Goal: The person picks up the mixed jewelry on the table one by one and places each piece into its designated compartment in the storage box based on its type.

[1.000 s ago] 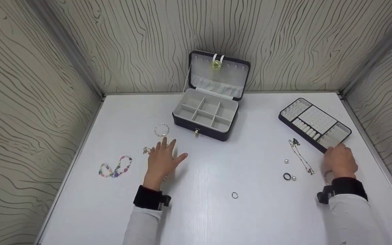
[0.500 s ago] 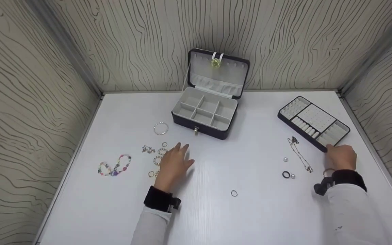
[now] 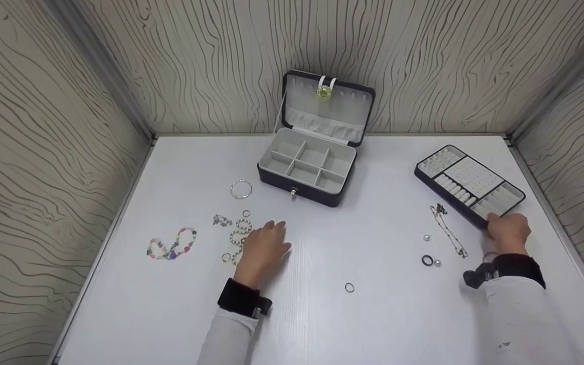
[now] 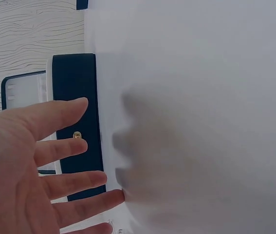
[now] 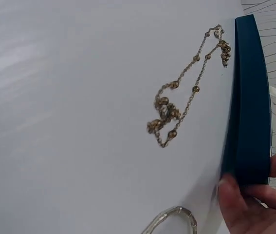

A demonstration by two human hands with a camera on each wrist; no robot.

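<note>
My right hand point(image 3: 509, 232) grips the near corner of a dark blue jewelry tray point(image 3: 480, 177) with light ring rolls and small compartments. In the right wrist view, fingers on both sides hold the tray's end point(image 5: 252, 107). A beaded gold chain necklace point(image 5: 191, 97) lies beside the tray, and part of a bangle point(image 5: 169, 214) shows below. My left hand point(image 3: 263, 251) hovers with fingers extended, holding nothing, just right of a beaded chain point(image 3: 238, 235) that it partly hides. Beyond it stands a jewelry box point(image 3: 299, 188), lid raised, with a round yellow-green ornament point(image 3: 324, 92) hung inside.
A silver bangle point(image 3: 241, 189) and small silvery jewelry point(image 3: 222, 220) lie left of the box. Farther left are colourful beaded bracelets point(image 3: 173, 248). A thin ring point(image 3: 350, 287) lies front centre; a dark ring point(image 3: 427, 260) and pearl pieces point(image 3: 427, 237) lie right. Wood-patterned walls point(image 3: 211, 66) enclose the table.
My left hand has moved right and slightly down, uncovering the beaded chain and small rings. My right hand stays at the tray's corner, and its wrist has shifted slightly.
</note>
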